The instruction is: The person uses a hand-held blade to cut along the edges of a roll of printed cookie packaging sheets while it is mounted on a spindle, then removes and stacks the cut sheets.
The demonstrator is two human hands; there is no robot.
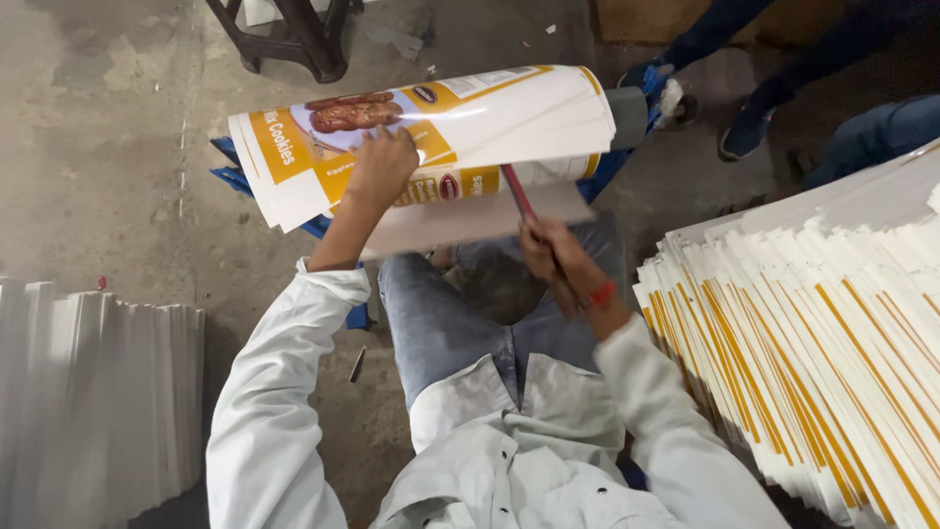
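Note:
My left hand [380,167] presses down on a roll of printed white-and-orange sheets [509,113] wrapped around a grey tube [627,116]. The roll lies across a blue stand [230,176] in front of my knees. My right hand [558,260] grips a thin red stick-like tool [519,193] whose tip reaches under the roll's lower edge. A flat pale sheet [470,217] sticks out beneath the roll.
A tall fanned stack of white-and-orange printed sheets [813,333] fills the right side. Another stack of white sheets [93,392] stands at the left. A dark stool's legs [294,39] are at the top, and other people's legs and shoes [783,88] at the top right.

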